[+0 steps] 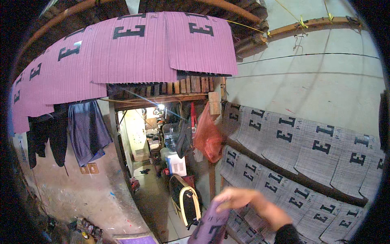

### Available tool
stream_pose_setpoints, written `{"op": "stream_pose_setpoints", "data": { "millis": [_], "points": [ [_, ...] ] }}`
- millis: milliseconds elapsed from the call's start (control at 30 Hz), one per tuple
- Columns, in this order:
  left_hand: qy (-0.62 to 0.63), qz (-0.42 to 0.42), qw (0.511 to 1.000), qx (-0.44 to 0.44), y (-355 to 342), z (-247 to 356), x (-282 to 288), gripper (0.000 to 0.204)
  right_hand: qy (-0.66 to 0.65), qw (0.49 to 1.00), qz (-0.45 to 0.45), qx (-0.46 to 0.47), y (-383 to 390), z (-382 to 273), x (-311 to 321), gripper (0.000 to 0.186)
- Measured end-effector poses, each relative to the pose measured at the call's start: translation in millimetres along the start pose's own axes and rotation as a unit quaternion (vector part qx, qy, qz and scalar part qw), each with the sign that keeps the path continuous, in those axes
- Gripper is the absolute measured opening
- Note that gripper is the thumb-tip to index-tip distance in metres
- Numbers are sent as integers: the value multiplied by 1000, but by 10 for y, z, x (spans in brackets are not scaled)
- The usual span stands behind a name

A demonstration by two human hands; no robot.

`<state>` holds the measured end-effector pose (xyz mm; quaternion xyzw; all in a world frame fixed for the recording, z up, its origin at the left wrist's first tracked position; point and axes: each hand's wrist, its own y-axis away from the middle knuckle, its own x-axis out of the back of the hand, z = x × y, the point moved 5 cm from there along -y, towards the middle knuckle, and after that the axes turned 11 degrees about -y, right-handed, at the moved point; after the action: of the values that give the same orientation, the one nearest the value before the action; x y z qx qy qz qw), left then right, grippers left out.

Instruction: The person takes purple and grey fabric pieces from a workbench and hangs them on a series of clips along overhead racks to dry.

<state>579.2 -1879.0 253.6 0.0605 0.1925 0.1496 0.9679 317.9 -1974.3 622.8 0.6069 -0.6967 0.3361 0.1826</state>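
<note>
My right hand (239, 199), with a dark sleeve at the wrist, reaches in from the lower right and is closed on the upper part of a purple printed sheet (209, 223), which hangs below my fingers in the lower middle. The hand is slightly blurred. Grey printed sheets (302, 203) hang in rows just behind and to the right of it. Overhead, a row of pink sheets (134, 57) with black lettering hangs from the wooden framework. My left hand is not in view.
A doorway (138, 142) leads to a lit passage with a water dispenser (176, 162). A red plastic bag (207, 134) hangs beside it. An oval cream-rimmed object (189, 203) stands on the floor ahead. Dark garments (53, 138) hang on the left wall, above cluttered items (89, 227).
</note>
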Motion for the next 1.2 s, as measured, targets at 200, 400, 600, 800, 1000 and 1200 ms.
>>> {"op": "stream_pose_setpoints", "data": {
  "millis": [200, 400, 600, 800, 1000, 1200],
  "points": [
    [18, -16, 999, 22, -399, -203, -34, 45, 32, 904, 363, 222, 868, -1920, 2346, 16],
    [-53, 49, 989, 126, -878, -294, -236, 45, -86, 855, 297, 416, 687, -3296, 4116, 29],
    [-2, 16, 999, 41, -1089, -417, -437, 45, -102, 870, 371, 308, 716, -2695, 4738, 31],
    [-22, 15, 999, 45, -1317, -454, -501, 44, -66, 868, 420, 257, 829, -2502, 4906, 30],
    [-42, 23, 998, 51, -1369, -426, -563, 43, -37, 867, 436, 237, 850, -2456, 5009, 31],
    [-50, 20, 997, 50, -1406, -383, -656, 43, -48, 851, 422, 308, 1076, -2514, 5013, 32]
  ]
}}
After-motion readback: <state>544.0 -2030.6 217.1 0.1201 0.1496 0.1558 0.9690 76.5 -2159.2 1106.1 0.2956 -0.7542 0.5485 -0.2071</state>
